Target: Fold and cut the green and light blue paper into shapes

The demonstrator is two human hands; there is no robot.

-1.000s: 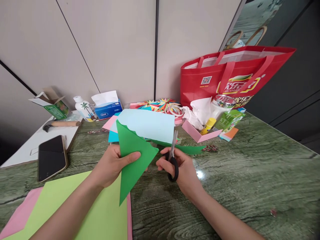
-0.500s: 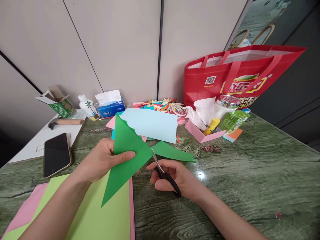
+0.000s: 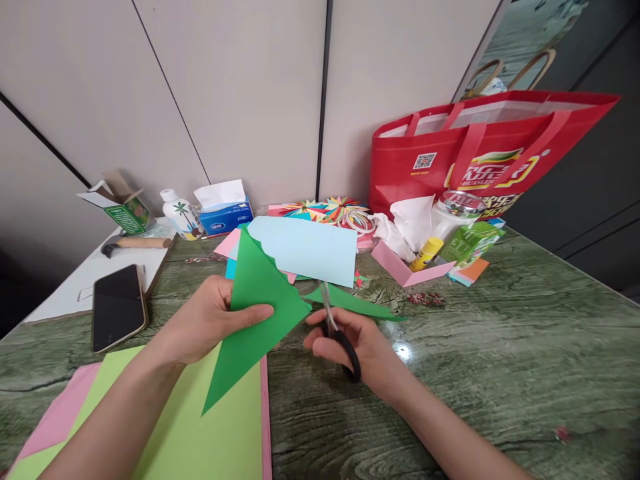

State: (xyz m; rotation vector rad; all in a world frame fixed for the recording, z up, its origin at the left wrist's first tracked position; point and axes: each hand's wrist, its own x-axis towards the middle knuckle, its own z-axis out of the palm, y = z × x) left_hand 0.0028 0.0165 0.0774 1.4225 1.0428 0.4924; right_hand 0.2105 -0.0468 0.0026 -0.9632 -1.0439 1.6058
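Between thumb and fingers, my left hand (image 3: pixel 215 319) pinches a green paper triangle (image 3: pixel 263 293) whose upper right edge is cut unevenly. My right hand (image 3: pixel 345 337) has its fingers in the black handles of a pair of scissors (image 3: pixel 344 347). The blades point up and away, slightly blurred, just right of the triangle's right corner. Behind them a cut green paper strip (image 3: pixel 357 303) lies on the table, separate from the triangle as far as I can see.
Yellow-green paper sheets (image 3: pixel 200 427) lie under my left forearm, with a phone (image 3: pixel 119 308) and a hammer (image 3: pixel 135 244) to the left. Light blue paper (image 3: pixel 310 250), a glue stick (image 3: pixel 427 253) in a pink paper tray (image 3: pixel 413 275) and a red bag (image 3: pixel 425 167) stand farther back.
The scissors have moved right, off the triangle's corner, and point more upright. The green strip has come away from the triangle and dropped slightly to the right. My left hand barely moved.
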